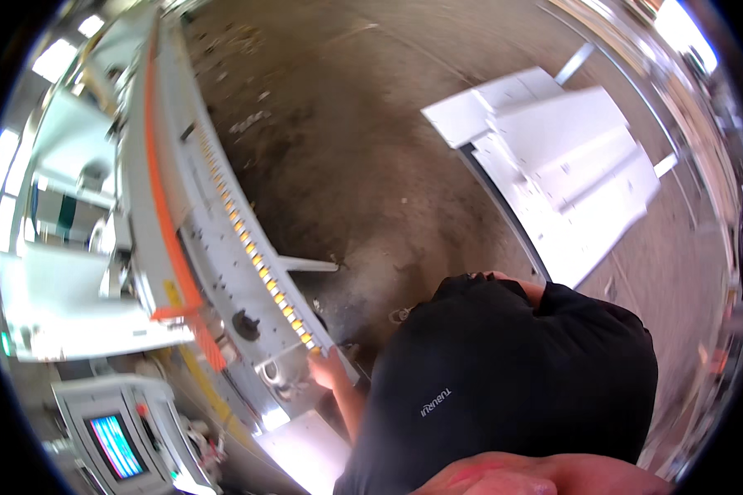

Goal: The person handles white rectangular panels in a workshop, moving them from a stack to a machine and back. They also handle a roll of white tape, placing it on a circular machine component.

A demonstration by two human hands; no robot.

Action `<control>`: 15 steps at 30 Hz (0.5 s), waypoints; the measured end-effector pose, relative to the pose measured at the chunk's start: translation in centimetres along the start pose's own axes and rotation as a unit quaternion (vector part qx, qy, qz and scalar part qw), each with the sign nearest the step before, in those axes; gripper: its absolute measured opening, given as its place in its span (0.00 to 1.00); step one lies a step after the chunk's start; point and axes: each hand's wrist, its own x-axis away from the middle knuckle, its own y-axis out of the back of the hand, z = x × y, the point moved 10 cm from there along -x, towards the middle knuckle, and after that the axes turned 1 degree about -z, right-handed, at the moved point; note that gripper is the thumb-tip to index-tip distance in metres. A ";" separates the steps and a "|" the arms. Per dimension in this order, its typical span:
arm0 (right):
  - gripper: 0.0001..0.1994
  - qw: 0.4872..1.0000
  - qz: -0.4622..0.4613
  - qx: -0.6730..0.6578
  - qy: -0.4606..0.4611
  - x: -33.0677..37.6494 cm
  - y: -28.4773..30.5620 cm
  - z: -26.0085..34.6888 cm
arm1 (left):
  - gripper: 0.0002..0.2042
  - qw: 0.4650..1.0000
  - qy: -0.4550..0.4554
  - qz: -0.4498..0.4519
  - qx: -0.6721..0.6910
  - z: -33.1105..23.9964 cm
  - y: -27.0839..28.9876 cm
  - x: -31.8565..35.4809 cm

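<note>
My left hand is at the near end of a long grey machine bed, by the end of a row of yellow and white blocks along its edge. The fingers are small and smeared, so their grip does not show. Beside that hand lies a shiny metal part on the bed. Of my right arm, only a strip of skin shows past my black shirt; the right hand's fingers are hidden behind it.
Stacked white panels stand low at the right. An orange strip runs along the machine. A control box with a lit screen stands lower left, near a white panel. Debris lies on the brown floor.
</note>
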 end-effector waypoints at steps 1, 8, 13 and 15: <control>0.19 1.000 -0.005 -0.020 -0.008 0.7 -0.3 -1.5 | 0.32 1.000 -0.013 -0.013 0.001 0.0 0.0 -0.2; 0.18 0.984 -0.050 -0.163 -0.058 7.2 -2.7 -13.7 | 0.35 0.985 -0.053 -0.056 -0.151 -2.2 0.6 1.2; 0.18 0.957 -0.092 -0.252 -0.113 12.8 -6.1 -25.5 | 0.25 0.960 -0.243 -0.126 -0.055 -13.5 0.1 9.5; 0.17 0.946 -0.090 -0.288 -0.121 15.6 -7.8 -28.0 | 0.19 0.941 -0.336 0.025 0.023 -10.1 -10.1 7.4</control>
